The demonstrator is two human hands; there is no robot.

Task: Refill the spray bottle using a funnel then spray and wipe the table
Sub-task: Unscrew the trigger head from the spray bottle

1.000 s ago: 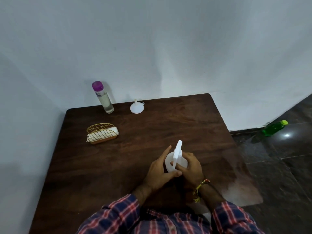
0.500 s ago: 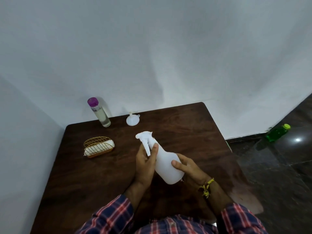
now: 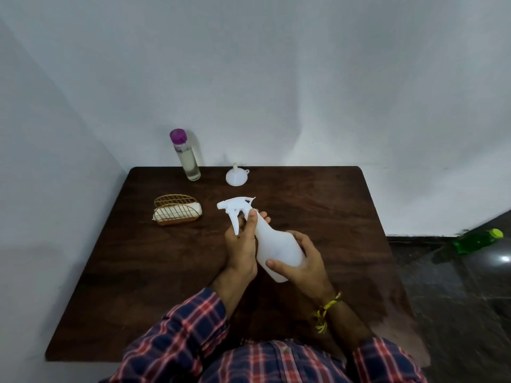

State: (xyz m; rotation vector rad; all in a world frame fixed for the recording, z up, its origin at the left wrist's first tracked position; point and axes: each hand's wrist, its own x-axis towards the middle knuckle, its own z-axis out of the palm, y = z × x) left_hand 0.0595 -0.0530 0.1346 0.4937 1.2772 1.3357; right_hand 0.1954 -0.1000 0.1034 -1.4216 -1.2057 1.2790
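A white spray bottle [image 3: 276,246] is held tilted above the dark wooden table [image 3: 138,286], its nozzle pointing up and left. My left hand [image 3: 242,244] grips the neck just under the trigger head. My right hand [image 3: 302,262] wraps round the bottle's body near the base. A small white funnel [image 3: 236,176] lies mouth-down at the table's far edge. Left of it stands a clear bottle with a purple cap [image 3: 185,156], holding liquid. A gold wire holder [image 3: 177,210] with a white cloth inside sits at the far left.
White walls close the table in at the back and left. A green bottle [image 3: 477,241] lies on the dark tiled floor to the right. The table's right edge shows a pale worn patch [image 3: 398,313].
The spray bottle has been lifted from standing on the table and tipped over, nozzle toward the far left. Both hands rose with it. The camera view shifted slightly.
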